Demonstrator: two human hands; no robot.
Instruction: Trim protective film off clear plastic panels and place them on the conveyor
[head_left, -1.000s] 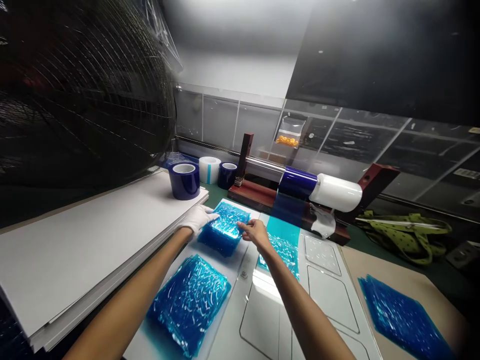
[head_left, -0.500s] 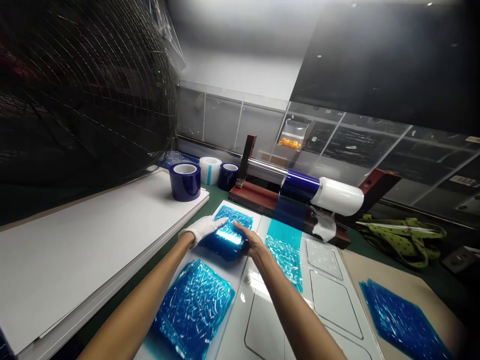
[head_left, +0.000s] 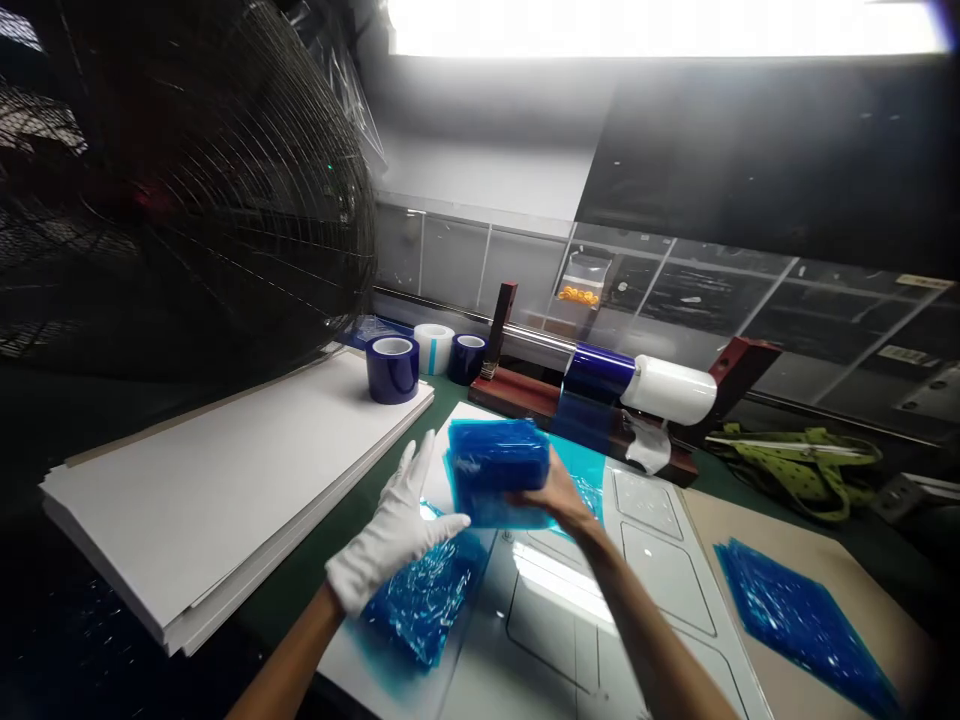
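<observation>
So the bare right hand [head_left: 559,492] is closed around the right end of a stack of blue film sheets [head_left: 499,470], fingers underneath and thumb on the near face as far as I can make out, holding it up off the white panel [head_left: 570,610]. The gloved left hand [head_left: 390,535] is spread wide open just to the left of the stack, not gripping anything, fingertips close to its left edge.

Judging by the look of it, that stack is light but floppy and slick: thin glossy sheets that would slide over each other and fan out if pinched at one corner. I'd say the safe hold is both short ends, squeezed flat, or one palm supporting from below.

Right under the open hand lies another blue stack [head_left: 424,600] on the panel, and a third one [head_left: 802,625] sits well apart to the right on a brown board [head_left: 757,560]. Further back there's the film roll [head_left: 637,385] on its red stand, some tape rolls [head_left: 392,368] on a pile of white boards [head_left: 225,480], and a big fan [head_left: 187,180] on the left.
</observation>
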